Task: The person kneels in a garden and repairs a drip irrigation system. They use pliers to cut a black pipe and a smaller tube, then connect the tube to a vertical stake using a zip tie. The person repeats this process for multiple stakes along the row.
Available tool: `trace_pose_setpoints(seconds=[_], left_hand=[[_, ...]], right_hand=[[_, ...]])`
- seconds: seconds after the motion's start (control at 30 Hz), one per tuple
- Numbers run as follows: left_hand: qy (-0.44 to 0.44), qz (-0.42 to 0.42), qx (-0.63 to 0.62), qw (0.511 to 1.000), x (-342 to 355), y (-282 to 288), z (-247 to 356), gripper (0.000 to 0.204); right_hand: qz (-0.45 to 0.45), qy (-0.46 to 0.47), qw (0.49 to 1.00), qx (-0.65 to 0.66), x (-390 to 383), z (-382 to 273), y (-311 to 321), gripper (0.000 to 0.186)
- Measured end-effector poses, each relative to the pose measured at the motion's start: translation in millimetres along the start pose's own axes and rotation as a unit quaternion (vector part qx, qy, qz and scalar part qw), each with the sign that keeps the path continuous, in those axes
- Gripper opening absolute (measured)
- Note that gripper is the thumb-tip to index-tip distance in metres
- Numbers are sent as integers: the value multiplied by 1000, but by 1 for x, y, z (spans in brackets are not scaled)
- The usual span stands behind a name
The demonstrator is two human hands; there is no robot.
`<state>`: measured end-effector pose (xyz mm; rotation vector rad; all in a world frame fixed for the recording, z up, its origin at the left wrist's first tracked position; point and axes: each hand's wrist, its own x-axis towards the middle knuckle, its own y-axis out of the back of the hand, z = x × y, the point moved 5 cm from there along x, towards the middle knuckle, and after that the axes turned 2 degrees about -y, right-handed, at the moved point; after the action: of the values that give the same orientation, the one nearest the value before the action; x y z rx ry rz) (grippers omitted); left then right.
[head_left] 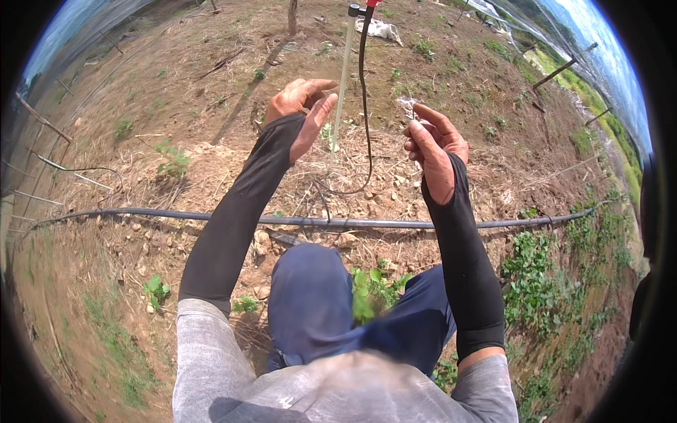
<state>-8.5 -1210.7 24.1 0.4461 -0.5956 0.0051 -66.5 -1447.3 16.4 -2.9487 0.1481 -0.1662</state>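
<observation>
Pale stake (345, 63) stands upright, leaning slightly, between the person's two hands, which are well apart from each other. Just to the left of the stake is the left hand (300, 109), its fingers loosely bent and a small gap showing between thumb and fingertips; whether it touches the stake I cannot tell. To the right of the stake, the right hand (437, 144) has thumb and forefinger pinched on a small clear scrap (407, 104), too tiny and bright to make out exactly. The step in hand looks like fine fingertip work beside the stake, with the left hand placed to steady it. As I judge it, the next move calls for a light, sure pinch from the right hand, and care not to tug the thin black tube (364, 70) hanging just right of the stake. A black cap (354, 10) sits on the stake's top, with a red piece (373, 3) beside it. Below the stake's foot, the tube curves round toward a thick black pipe (381, 224) lying across the ground. Beyond the stake are a wooden post (293, 17), to its left, and a crumpled white sheet (381, 29), to its right.
</observation>
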Motion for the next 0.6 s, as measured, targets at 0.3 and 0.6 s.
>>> trace_pose_setpoints(seconds=[0.3, 0.6], left_hand=[[-193, -23, 191, 962, 59, 5, -2, 41], [-317, -80, 355, 876, 83, -10, 4, 11]], right_hand=[[10, 8, 997, 74, 66, 41, -81, 37], [-43, 7, 999, 18, 81, 35, -82, 31]])
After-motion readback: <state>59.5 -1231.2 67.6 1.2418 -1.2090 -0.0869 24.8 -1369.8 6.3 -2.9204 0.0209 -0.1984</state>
